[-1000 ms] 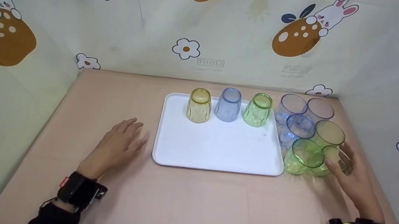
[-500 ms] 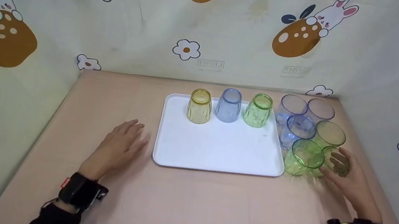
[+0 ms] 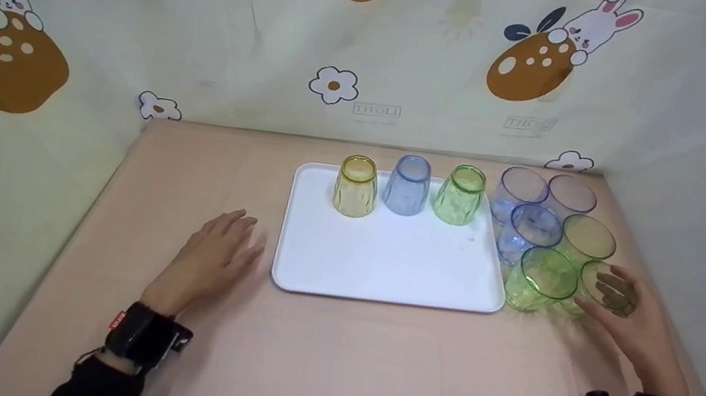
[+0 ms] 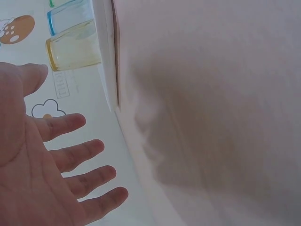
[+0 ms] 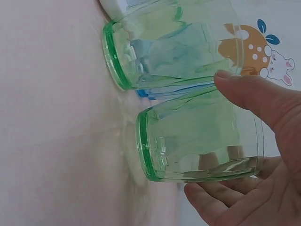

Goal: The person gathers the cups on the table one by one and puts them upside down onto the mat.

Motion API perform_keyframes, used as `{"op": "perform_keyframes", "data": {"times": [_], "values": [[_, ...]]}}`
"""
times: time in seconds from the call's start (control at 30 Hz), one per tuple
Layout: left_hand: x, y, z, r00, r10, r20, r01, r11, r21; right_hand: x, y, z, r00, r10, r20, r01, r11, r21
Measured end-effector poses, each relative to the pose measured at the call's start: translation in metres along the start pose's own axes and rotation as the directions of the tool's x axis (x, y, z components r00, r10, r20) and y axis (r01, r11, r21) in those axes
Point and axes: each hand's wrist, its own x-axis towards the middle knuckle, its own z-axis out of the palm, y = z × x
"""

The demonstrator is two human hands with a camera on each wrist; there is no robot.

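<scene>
Right hand point(image 3: 640, 324): we have thumb and fingers curled round the front-right green glass point(image 5: 202, 127).
Left hand point(image 3: 205, 257): fingers loosely spread, nothing held; farther from it.
Long axis: near upright, mouth up; right of the tray point(image 3: 388, 264).
Tray finish: white, smooth, round-cornered.
Upturned glasses point(image 3: 407, 188): tapered, fluted, translucent; tray's far side.

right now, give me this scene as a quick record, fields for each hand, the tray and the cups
left hand: left of the tray, fingers spread, nothing in its grip
right hand: thumb and fingers around the front right green cup
tray: white, rectangular
cups on tray: yellow cup, blue cup, green cup, left to right, upside down
cups right of tray: six, counting the held one, mouths up
</scene>
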Motion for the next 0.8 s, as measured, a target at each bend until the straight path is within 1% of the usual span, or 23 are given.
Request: {"op": "perform_keyframes", "data": {"times": [0.2, 0.3, 0.4, 0.5, 0.6, 0.73, 0.8], "values": [[-0.001, 0.000, -0.001, 1.000, -0.014, 0.013, 0.014, 1.000, 0.001, -0.004, -0.006, -0.011, 0.996, 0.025, -0.088, -0.027, 0.999, -0.024], [0.000, 0.000, -0.001, 1.000, -0.020, 0.017, 0.020, 1.000, 0.003, -0.005, -0.010, -0.017, 0.991, 0.049, -0.122, -0.055, 0.998, -0.041], [0.000, 0.000, -0.001, 1.000, -0.017, 0.015, 0.017, 1.000, 0.006, -0.006, -0.015, -0.021, 0.985, 0.062, -0.160, -0.067, 0.998, -0.023], [0.000, 0.000, -0.001, 1.000, -0.016, 0.023, 0.016, 1.000, 0.015, -0.006, -0.020, -0.023, 0.978, 0.054, -0.201, -0.052, 0.999, 0.014], [0.000, -0.001, 0.000, 0.999, -0.016, 0.028, 0.015, 1.000, 0.018, -0.005, -0.025, -0.022, 0.967, 0.040, -0.250, -0.030, 0.999, 0.046], [0.000, 0.000, 0.001, 0.999, -0.013, 0.031, 0.012, 1.000, 0.020, -0.003, -0.032, -0.018, 0.944, 0.047, -0.328, -0.028, 0.998, 0.062], [0.000, 0.001, 0.001, 0.999, -0.013, 0.033, 0.013, 1.000, 0.023, -0.002, -0.035, -0.017, 0.934, 0.057, -0.353, -0.033, 0.997, 0.074]]}}
